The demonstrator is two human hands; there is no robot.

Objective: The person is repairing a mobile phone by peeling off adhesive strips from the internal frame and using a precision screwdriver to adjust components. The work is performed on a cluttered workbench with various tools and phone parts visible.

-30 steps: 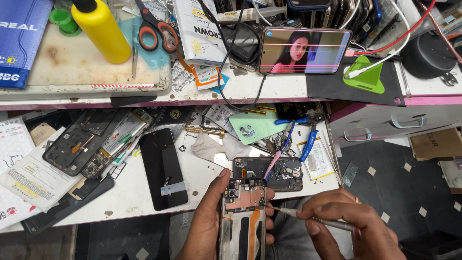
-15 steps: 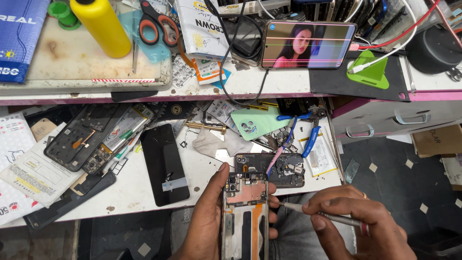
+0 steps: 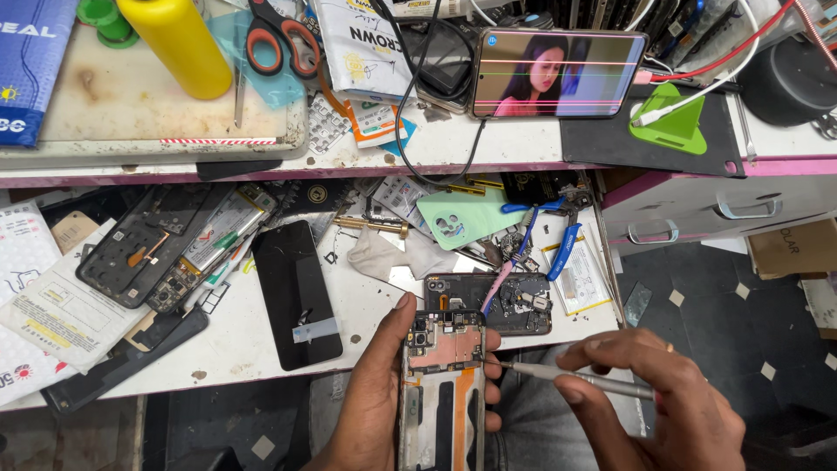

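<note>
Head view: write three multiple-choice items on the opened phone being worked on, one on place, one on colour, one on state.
1. Where does the tip of the screwdriver touch?
A. the right edge of the opened phone, near its top
B. the black screen panel
C. the green phone cover

2. What colour are the handles of the scissors on the upper shelf?
A. blue
B. orange and black
C. white

3. How is the opened phone held?
A. lying alone on the bench
B. gripped in the left hand, circuit side up
C. clamped in a vice

Answers:
1 A: the right hand brings the metal tip to the phone's right side by the board.
2 B: the loops show orange with black.
3 B: left fingers wrap its edges, with the board and cables exposed.
</note>
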